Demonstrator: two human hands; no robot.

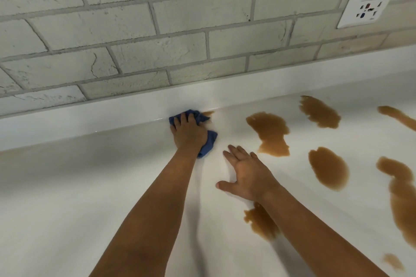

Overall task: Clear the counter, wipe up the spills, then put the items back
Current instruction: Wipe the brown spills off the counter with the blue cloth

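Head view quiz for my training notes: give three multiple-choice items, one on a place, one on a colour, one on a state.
1. Where is the cloth?
A. at the back edge of the counter
B. on the wall socket
C. under the right hand

2. What colour are the spills?
A. green
B. brown
C. red

3. How is the right hand?
A. gripping a cup
B. in a fist
C. flat, fingers spread

Answers:
A: the left hand presses the blue cloth where the counter meets the backsplash.
B: the spills are brown.
C: the right hand lies flat on the counter.

White socket plate [365,8] on brick wall [126,24]
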